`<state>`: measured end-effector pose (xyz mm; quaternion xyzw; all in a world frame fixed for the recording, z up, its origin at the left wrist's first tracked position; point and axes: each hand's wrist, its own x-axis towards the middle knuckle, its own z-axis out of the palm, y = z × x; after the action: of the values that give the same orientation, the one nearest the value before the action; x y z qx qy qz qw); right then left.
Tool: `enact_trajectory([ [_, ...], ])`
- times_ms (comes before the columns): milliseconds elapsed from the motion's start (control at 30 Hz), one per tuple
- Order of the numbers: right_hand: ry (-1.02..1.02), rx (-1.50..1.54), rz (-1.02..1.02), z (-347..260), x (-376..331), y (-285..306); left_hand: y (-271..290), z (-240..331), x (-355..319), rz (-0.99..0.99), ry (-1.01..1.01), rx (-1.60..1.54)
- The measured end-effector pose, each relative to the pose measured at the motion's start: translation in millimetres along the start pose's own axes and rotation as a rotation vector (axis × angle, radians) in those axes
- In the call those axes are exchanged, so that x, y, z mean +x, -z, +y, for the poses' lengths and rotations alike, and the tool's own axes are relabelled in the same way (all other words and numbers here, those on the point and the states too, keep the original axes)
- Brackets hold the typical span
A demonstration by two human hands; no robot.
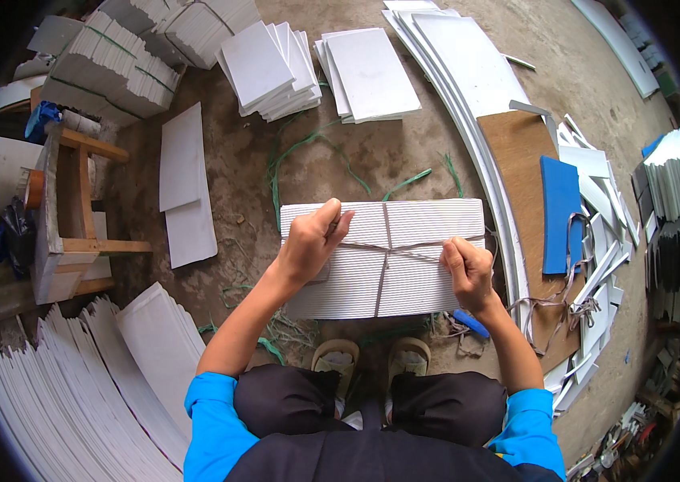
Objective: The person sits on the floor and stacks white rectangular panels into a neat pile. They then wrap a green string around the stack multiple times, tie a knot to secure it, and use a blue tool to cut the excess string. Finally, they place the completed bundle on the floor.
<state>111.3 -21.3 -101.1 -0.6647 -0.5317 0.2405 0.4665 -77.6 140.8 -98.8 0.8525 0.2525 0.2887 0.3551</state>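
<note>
In front of my feet lies a block of thin white boards [428,281] packed on edge, their ridged edges facing up. A grey-brown cord [386,233] runs round it both ways and crosses near its middle. My left hand [312,243] is closed above the left half of the block, pinching the cord. Over the right side, my right hand [469,271] is closed in a fist on another length of the cord. The fingertips of both hands are partly hidden.
White board stacks [376,72] lie at the far side. Loose white boards [186,185] and an overturned-looking wooden frame [83,193] are on the left. A blue board [561,215], brown sheet [509,153] and white offcuts [597,241] lie right. Green twine [308,143] strews the floor.
</note>
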Motion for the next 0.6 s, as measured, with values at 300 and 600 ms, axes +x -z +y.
enact_trajectory([
  [300,-0.058,0.034,0.052,-0.1,1.8,-3.4,-3.3,4.6,2.8,0.040,0.012,-0.020],
  [600,-0.053,0.161,0.096,-18.0,3.0,8.5,10.5,28.0,6.2,-0.038,0.267,-0.298],
])
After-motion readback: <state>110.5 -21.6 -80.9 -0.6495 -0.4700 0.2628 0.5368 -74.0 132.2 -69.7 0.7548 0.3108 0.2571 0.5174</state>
